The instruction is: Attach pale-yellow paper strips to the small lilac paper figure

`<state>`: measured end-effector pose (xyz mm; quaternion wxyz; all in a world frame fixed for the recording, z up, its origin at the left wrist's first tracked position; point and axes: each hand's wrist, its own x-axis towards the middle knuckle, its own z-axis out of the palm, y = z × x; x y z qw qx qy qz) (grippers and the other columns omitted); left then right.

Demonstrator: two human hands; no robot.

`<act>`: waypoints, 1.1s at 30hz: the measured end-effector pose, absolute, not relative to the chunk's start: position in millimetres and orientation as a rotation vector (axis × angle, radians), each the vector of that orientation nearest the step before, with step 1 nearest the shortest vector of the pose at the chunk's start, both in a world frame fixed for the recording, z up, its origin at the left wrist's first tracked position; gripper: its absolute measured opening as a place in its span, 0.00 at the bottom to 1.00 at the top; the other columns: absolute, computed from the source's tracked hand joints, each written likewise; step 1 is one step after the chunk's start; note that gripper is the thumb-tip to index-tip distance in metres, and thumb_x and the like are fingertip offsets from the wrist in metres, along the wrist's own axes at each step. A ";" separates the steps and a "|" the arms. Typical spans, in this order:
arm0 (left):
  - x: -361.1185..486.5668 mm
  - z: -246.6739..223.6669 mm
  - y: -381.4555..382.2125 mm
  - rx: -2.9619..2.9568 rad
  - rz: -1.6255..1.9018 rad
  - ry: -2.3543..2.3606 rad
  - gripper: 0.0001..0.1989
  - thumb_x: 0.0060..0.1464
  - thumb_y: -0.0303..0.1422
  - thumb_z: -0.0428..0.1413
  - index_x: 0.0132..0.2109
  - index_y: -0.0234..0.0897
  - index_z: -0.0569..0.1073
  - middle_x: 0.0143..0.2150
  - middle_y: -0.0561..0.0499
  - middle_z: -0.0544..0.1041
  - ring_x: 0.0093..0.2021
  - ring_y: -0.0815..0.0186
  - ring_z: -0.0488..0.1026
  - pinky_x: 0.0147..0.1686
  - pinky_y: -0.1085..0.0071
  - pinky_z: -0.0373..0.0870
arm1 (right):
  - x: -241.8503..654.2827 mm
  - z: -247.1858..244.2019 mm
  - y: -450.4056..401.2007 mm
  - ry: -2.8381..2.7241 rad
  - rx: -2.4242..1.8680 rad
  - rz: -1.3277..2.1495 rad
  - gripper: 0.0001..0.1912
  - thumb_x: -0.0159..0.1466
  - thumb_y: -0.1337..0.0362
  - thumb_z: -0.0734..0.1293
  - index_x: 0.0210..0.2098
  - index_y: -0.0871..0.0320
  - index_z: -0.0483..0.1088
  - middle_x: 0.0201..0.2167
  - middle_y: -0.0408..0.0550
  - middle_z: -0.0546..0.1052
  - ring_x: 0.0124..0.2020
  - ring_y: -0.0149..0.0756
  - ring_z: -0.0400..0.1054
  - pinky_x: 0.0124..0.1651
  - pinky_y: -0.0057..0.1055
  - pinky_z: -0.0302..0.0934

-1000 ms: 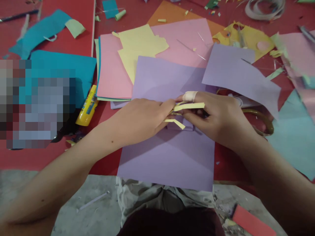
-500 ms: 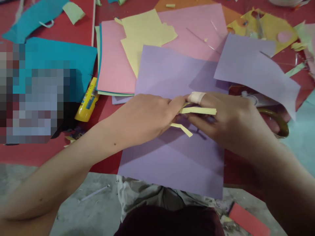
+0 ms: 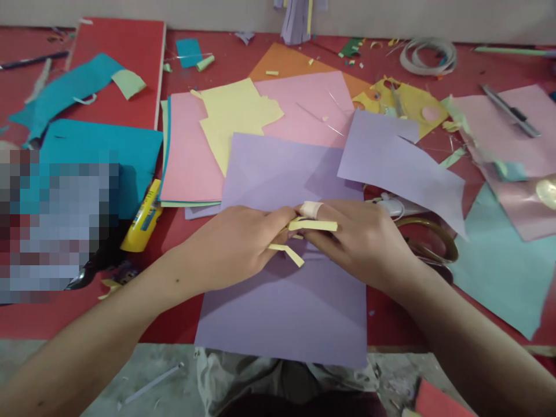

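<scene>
My left hand (image 3: pixel 247 237) and my right hand (image 3: pixel 356 237) meet over a purple paper sheet (image 3: pixel 282 318). Both are closed, with fingertips pinched around narrow yellow paper strips (image 3: pixel 313 225). One strip end points right across my right fingers; another bends down below my left hand. Where the strips join is hidden by the fingers. A white bandage wraps a finger of my right hand. The purple sheet lies flat and reaches past the table's front edge.
A yellow glue stick (image 3: pixel 142 217) lies left, beside teal paper (image 3: pixel 95 142). Pink paper (image 3: pixel 193 156) and torn yellow paper (image 3: pixel 241 113) lie behind. Near my right forearm are scissors (image 3: pixel 447 237) under curled purple paper (image 3: pixel 399 156). A tape roll (image 3: pixel 428 57) and pen (image 3: pixel 510 110) sit farther back.
The view has tilted up and shifted, showing more of the table's back. Both hands keep their pinch on the yellow strips, with little other visible movement.
</scene>
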<state>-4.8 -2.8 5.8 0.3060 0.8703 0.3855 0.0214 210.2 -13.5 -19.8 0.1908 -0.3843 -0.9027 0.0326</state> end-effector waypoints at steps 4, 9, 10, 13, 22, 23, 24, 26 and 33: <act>-4.3 5.1 -2.4 2.321 0.028 1.014 0.12 0.65 0.30 0.46 0.52 0.36 0.69 0.31 0.52 0.78 0.28 0.64 0.72 0.25 0.72 0.56 | 210.1 -19.7 -13.7 -2.519 -1.082 0.127 0.12 0.70 0.63 0.61 0.38 0.63 0.73 0.24 0.44 0.72 0.24 0.31 0.63 0.26 0.30 0.48; -4.4 4.0 -3.4 2.357 0.025 1.009 0.13 0.65 0.30 0.46 0.54 0.35 0.68 0.31 0.51 0.78 0.28 0.62 0.72 0.26 0.71 0.56 | 211.1 -20.7 -12.7 -2.507 -1.096 0.174 0.09 0.68 0.64 0.63 0.38 0.63 0.73 0.23 0.43 0.72 0.24 0.32 0.62 0.26 0.31 0.48; -4.4 4.0 -3.4 2.358 0.026 1.010 0.13 0.65 0.30 0.46 0.54 0.35 0.68 0.30 0.52 0.77 0.28 0.62 0.72 0.26 0.71 0.56 | 211.3 -20.9 -12.6 -2.505 -1.095 0.176 0.09 0.68 0.64 0.63 0.38 0.63 0.73 0.23 0.43 0.71 0.24 0.32 0.62 0.26 0.31 0.48; -5.0 5.2 -2.6 2.344 0.041 1.010 0.14 0.64 0.29 0.46 0.54 0.36 0.67 0.31 0.52 0.78 0.29 0.63 0.73 0.26 0.71 0.55 | 211.3 -20.8 -12.8 -2.489 -1.101 0.185 0.08 0.67 0.65 0.64 0.37 0.62 0.74 0.22 0.43 0.71 0.23 0.31 0.62 0.26 0.30 0.48; -4.6 11.1 -0.6 1.819 0.201 0.985 0.10 0.66 0.34 0.46 0.43 0.38 0.70 0.29 0.55 0.74 0.27 0.71 0.68 0.29 0.74 0.60 | 208.9 -15.7 -14.0 -2.353 -1.092 0.167 0.07 0.69 0.64 0.63 0.42 0.58 0.74 0.25 0.42 0.78 0.20 0.28 0.65 0.25 0.27 0.55; -4.2 10.1 -0.6 1.695 0.243 0.975 0.11 0.66 0.36 0.46 0.40 0.38 0.70 0.27 0.56 0.72 0.26 0.72 0.67 0.29 0.75 0.61 | 208.4 -14.9 -14.4 -2.333 -1.117 0.171 0.08 0.69 0.63 0.64 0.43 0.58 0.74 0.26 0.43 0.79 0.20 0.28 0.66 0.26 0.27 0.56; -3.9 8.9 -0.5 1.580 0.275 0.960 0.13 0.66 0.38 0.46 0.37 0.37 0.69 0.26 0.56 0.71 0.25 0.72 0.66 0.29 0.75 0.61 | 207.9 -14.1 -15.0 -2.307 -1.143 0.175 0.09 0.68 0.63 0.64 0.44 0.58 0.74 0.27 0.43 0.80 0.21 0.28 0.67 0.26 0.27 0.57; -3.4 6.7 -0.5 1.425 0.304 0.931 0.14 0.66 0.39 0.47 0.34 0.36 0.67 0.23 0.57 0.69 0.23 0.73 0.63 0.27 0.75 0.61 | 206.9 -12.4 -16.2 -2.250 -1.188 0.191 0.09 0.68 0.64 0.65 0.46 0.58 0.74 0.30 0.44 0.81 0.23 0.29 0.70 0.28 0.26 0.59; -2.9 8.4 -1.4 1.428 0.254 0.942 0.15 0.65 0.38 0.49 0.31 0.36 0.67 0.23 0.57 0.69 0.23 0.74 0.62 0.27 0.76 0.60 | 205.6 -12.2 -18.1 -2.177 -1.225 0.302 0.11 0.68 0.64 0.65 0.48 0.57 0.73 0.23 0.39 0.77 0.19 0.26 0.66 0.24 0.25 0.56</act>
